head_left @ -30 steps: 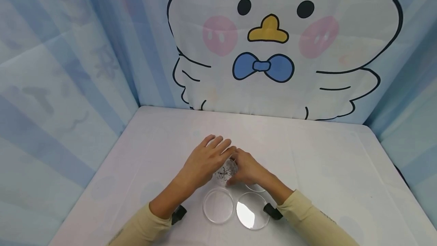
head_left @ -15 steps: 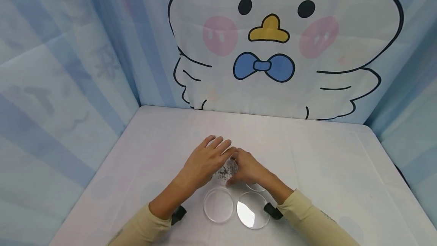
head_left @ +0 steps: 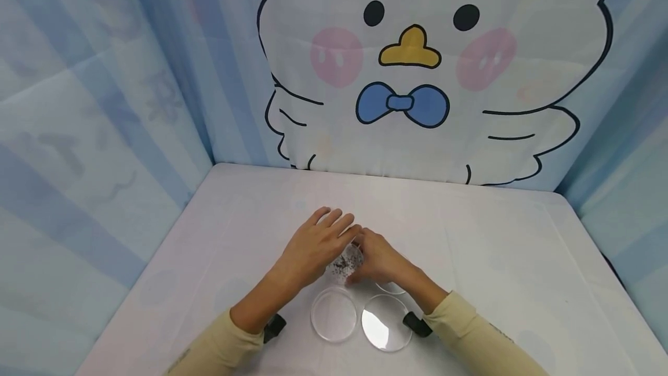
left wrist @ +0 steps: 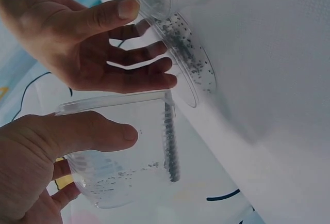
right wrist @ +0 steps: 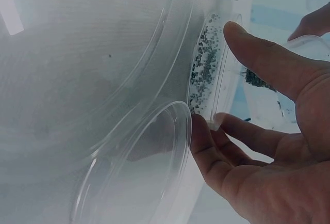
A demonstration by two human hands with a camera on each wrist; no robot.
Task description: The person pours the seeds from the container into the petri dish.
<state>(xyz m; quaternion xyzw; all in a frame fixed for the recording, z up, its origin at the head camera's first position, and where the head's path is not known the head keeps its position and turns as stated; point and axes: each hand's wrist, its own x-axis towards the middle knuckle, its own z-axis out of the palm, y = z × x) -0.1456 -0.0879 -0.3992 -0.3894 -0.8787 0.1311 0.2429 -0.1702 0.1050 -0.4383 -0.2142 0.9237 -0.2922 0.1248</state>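
My left hand (head_left: pixel 308 251) reaches over the table with its fingers forward. In the left wrist view, that hand's thumb (left wrist: pixel 103 131) and fingers grip a clear plastic container (left wrist: pixel 105 170), tilted, with dark grains along one wall. A round clear dish (right wrist: pixel 206 69) scattered with black specks lies on the table beside it. My right hand (head_left: pixel 380 257) holds this dish by the rim, thumb on one side and fingertips on the other. From the head view the container is mostly hidden beneath my left hand.
Two round clear dishes, a left one (head_left: pixel 312 318) and a right one (head_left: pixel 399 335) with a bright reflection, lie nearer me. Another clear rim (head_left: pixel 391 289) shows partly under my right hand. Patterned curtains (head_left: pixel 104 132) stand around the white table (head_left: pixel 496 260).
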